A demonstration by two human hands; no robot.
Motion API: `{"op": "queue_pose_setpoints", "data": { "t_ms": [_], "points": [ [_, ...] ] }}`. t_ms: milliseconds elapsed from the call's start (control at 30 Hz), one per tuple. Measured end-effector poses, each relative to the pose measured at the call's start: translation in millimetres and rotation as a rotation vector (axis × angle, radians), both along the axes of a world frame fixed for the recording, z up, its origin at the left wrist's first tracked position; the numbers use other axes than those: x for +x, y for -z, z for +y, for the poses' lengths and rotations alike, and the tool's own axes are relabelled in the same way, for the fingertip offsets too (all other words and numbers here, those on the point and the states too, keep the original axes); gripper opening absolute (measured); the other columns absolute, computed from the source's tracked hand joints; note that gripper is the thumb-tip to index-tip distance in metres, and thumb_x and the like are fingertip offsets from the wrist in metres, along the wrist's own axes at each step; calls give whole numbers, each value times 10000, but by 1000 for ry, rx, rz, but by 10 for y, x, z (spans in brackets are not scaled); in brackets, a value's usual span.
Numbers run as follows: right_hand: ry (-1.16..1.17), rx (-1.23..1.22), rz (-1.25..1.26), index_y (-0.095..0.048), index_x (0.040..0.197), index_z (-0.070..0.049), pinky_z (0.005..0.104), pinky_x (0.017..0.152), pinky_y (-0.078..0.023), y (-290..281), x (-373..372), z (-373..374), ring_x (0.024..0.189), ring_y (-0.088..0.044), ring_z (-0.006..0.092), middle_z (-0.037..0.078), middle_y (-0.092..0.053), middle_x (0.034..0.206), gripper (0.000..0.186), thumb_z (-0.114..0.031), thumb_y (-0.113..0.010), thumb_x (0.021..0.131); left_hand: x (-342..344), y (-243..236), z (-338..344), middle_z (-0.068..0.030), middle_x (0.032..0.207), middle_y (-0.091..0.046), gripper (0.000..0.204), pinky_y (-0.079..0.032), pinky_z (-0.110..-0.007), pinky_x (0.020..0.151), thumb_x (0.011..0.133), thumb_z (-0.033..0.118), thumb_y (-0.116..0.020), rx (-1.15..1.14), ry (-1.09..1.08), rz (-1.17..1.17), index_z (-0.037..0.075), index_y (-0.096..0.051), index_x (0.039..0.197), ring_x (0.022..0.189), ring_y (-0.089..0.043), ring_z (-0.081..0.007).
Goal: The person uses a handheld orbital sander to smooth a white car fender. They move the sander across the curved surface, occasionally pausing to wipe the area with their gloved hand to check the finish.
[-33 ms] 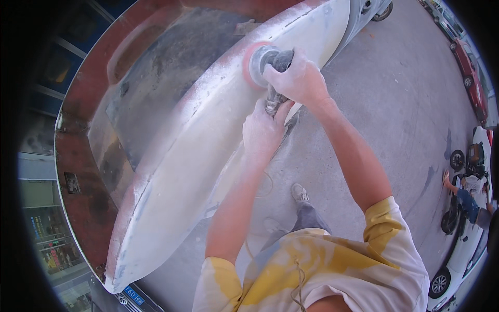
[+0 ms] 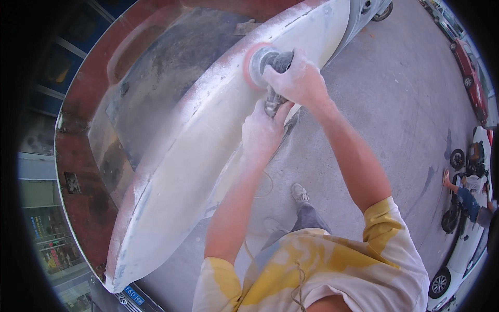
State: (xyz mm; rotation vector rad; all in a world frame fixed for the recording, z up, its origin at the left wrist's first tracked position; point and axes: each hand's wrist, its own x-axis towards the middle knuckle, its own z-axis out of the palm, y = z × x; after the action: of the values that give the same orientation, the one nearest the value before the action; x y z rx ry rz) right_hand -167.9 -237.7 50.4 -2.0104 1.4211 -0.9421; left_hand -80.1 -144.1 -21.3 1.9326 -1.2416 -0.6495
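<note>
An orbital sander [image 2: 265, 66] with a pinkish-red disc rests against a long curved vehicle body panel [image 2: 202, 140], whose pale surface is coated in white dust. My right hand [image 2: 300, 79] wraps around the dark body of the sander from above. Lower down, my left hand [image 2: 262, 125] grips the sander's narrow metal handle end. Both hands are whitened by dust. The disc sits near the panel's upper edge, where red paint shows through the white. Some fingertips are hidden behind the tool.
Behind the panel lies a dark recessed interior [image 2: 166, 67] with a reddish rim. A thin hose [image 2: 270, 184] loops near my left forearm. At right, a seated person [image 2: 470, 203] is beside a motorcycle [image 2: 457, 161], a white car [image 2: 455, 275] and a red car [image 2: 468, 78].
</note>
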Motion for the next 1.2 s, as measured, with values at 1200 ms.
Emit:
{"op": "queue_pose_setpoints", "data": {
  "t_ms": [1200],
  "points": [
    [-14, 62, -307, -511, 1067, -10, 468, 706, -561, 610, 655, 1744, 809, -693, 384, 215, -652, 929, 558, -375, -805, 763, 739, 264, 1819, -175, 872, -741, 634, -579, -423, 724, 772, 402, -842, 26, -91, -93, 13, -600, 1211, 807, -742, -334]
  ]
}}
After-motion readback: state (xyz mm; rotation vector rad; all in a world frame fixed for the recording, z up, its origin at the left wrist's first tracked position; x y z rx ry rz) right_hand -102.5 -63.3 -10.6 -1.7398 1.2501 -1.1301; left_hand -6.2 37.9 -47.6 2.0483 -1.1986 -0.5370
